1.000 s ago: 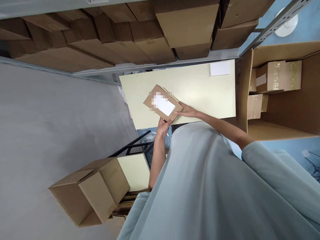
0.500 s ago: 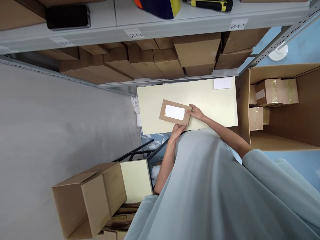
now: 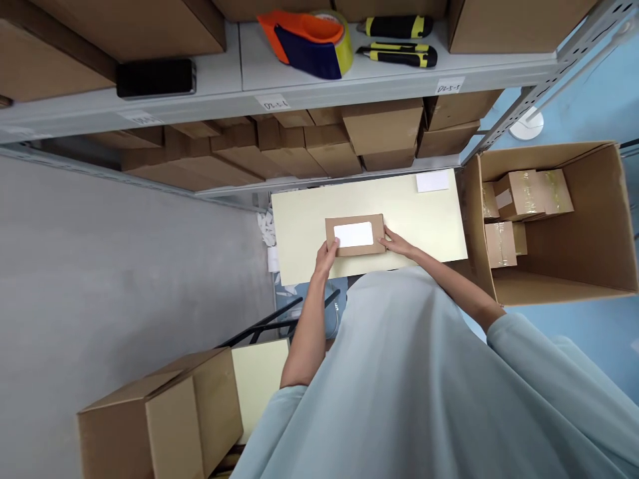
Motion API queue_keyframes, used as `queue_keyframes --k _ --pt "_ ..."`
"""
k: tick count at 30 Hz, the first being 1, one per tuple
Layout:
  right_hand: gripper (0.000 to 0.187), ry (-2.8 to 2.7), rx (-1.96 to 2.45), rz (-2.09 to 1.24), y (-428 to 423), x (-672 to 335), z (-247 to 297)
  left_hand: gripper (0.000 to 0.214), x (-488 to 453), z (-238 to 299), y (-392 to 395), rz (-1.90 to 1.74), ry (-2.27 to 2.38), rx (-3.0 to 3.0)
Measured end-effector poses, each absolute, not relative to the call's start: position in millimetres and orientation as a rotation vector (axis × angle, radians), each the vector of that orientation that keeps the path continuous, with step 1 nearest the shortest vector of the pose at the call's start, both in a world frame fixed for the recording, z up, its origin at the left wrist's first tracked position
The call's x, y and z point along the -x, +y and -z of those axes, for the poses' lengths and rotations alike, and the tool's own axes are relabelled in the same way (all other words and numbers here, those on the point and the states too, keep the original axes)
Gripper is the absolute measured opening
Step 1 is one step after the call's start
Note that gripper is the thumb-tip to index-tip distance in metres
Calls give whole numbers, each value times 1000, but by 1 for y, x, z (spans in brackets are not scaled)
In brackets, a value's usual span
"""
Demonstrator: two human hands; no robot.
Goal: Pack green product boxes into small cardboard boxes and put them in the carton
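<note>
A small brown cardboard box [image 3: 355,251] with a white label [image 3: 353,234] on its upper face is held over the pale yellow tabletop [image 3: 299,256]. My left hand [image 3: 326,257] grips its lower left corner, thumb on the top by the label. At the right end, my right hand [image 3: 394,241] has the box between thumb and fingers. Whether the box rests on the table or hovers just above it, I cannot tell. The undersides of the box and some fingertips are hidden.
White paper slips [image 3: 432,181] lie at the table's back right. A large open carton [image 3: 584,239] on the right holds several taped boxes. A shelf [image 3: 279,70] ahead carries a tape dispenser [image 3: 309,50], two utility knives [image 3: 399,54] and a black phone [image 3: 156,78]. Another carton [image 3: 174,426] stands lower left.
The box has turned from a slant to nearly level with the table's length. My left hand has shifted from its near edge to its left end. The view has tilted up, showing more shelf.
</note>
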State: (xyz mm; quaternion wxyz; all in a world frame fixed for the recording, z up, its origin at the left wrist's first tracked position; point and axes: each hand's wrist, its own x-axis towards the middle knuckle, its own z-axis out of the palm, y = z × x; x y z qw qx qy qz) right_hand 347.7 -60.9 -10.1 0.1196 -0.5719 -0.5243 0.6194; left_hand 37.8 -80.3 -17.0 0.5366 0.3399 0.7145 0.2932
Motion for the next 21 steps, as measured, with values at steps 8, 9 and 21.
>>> queue_keyframes --k 8,9,21 --pt "76 -1294 1722 -1600 -79 -435 -12 67 -116 23 -75 -622 1337 -924" --pt "76 -1289 1751 -1567 -81 -445 -15 68 -127 26 -75 -600 1306 -935" --pt "79 -1104 1652 -1604 -91 -466 9 66 -150 38 -47 -330 1357 -1063"
